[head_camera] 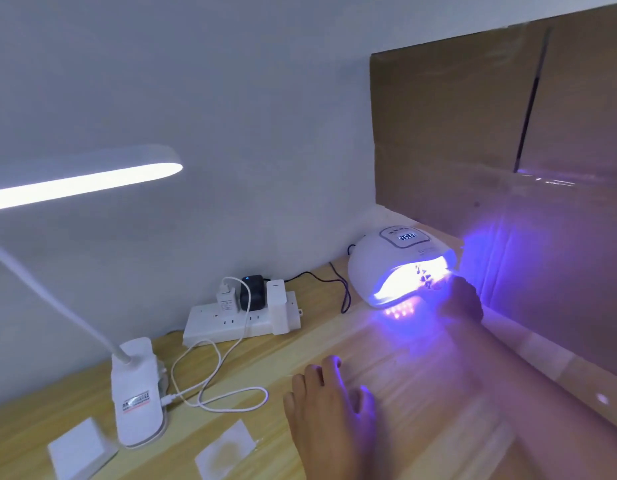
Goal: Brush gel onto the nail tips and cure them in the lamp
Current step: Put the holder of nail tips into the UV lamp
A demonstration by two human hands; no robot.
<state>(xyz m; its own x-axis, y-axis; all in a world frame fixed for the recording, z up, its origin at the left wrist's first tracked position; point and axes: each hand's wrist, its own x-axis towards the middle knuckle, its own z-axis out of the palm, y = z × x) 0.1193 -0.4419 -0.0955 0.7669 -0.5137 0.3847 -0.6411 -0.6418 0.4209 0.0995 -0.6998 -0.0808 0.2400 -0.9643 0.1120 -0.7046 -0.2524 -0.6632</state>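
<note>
The white curing lamp stands at the back right of the wooden table, lit violet inside, with digits on its top display. My right hand is at the lamp's mouth, dark against the glow, fingers curled. It holds a row of small dark nail tips inside the lit opening. How the tips are mounted is lost in the glare. My left hand rests flat on the table in front of the lamp, fingers straight, holding nothing. No brush or gel bottle is in view.
A white power strip with several plugs lies against the wall. A lit white desk lamp stands at the left, its cable looping over the table. Two white pads lie near the front edge. Brown cardboard walls the right side.
</note>
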